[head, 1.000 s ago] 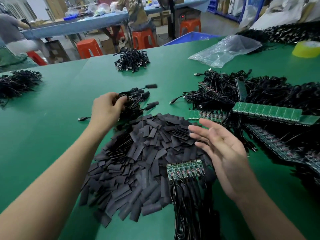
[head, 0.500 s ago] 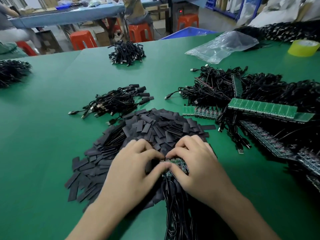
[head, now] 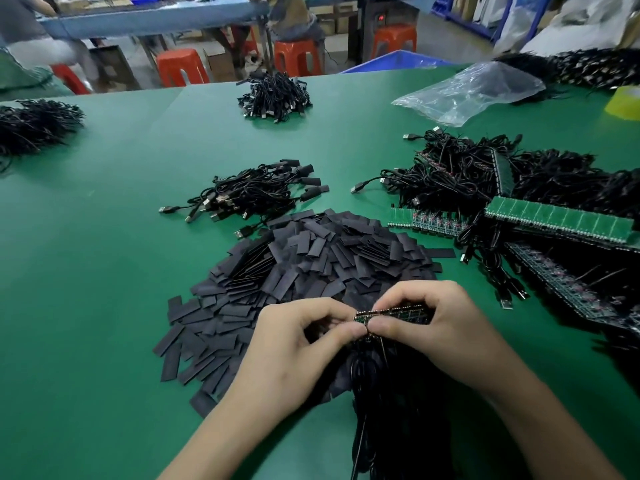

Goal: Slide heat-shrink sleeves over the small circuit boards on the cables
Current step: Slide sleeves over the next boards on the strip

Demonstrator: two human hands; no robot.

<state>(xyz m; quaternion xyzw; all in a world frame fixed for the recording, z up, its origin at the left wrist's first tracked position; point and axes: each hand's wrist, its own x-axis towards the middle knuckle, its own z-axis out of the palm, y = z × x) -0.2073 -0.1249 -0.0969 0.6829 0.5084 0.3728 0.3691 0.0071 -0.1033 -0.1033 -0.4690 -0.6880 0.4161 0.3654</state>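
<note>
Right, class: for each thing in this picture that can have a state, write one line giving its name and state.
left hand, pinching the board strip's left end.
right hand, gripping the board strip.
board strip, bare, unsleeved, boards joined.
heat-shrink sleeves, flat, loose, heaped.
cable bundle, lying beyond the heap, some ends sleeved.
plastic bag, crumpled.

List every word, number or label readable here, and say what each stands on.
No text can be read.
Board strip nearest the camera: markings too small to read.
Green board panel: any print too small to read.
Yellow tape roll: blurred, no print made out.
</note>
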